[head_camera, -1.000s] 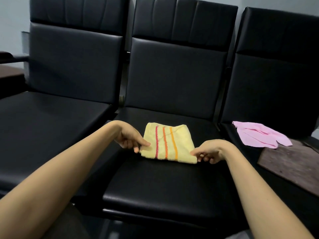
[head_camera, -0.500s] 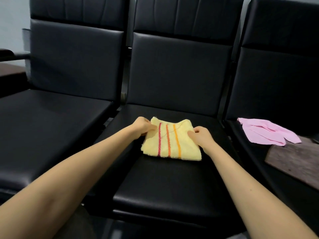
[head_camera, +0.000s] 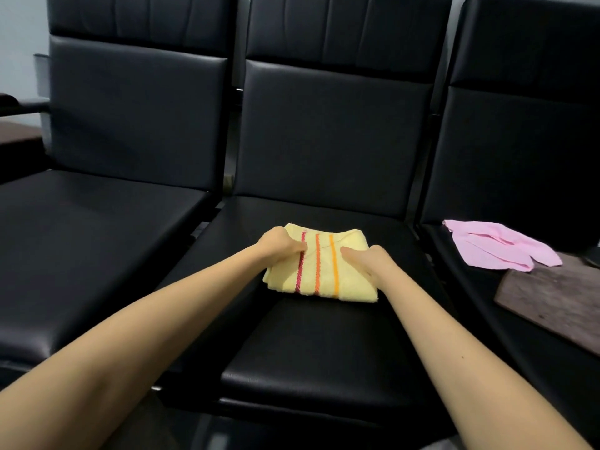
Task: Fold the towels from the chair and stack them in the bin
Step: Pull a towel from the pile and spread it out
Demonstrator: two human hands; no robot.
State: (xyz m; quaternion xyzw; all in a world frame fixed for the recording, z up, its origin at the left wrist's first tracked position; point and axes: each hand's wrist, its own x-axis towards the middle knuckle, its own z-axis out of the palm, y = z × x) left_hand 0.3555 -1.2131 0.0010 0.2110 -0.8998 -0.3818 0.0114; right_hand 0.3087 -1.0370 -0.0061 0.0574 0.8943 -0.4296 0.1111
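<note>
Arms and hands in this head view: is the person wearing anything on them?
The left forearm and right forearm are bare, no sleeves in view; the left hand and right hand show no gloves, watch or bracelet.

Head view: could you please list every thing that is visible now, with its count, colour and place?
chairs: three, black, side by side in a row
yellow towel: one, yellow with three stripes from red to orange, folded on the middle seat
pink towel: one, pink, lying loose on the right seat
board: one, dark brown, right seat, next to the pink towel
brown surface: one, far left edge, partly out of view
left hand: one, on the yellow towel's left part
right hand: one, on its right part
</note>
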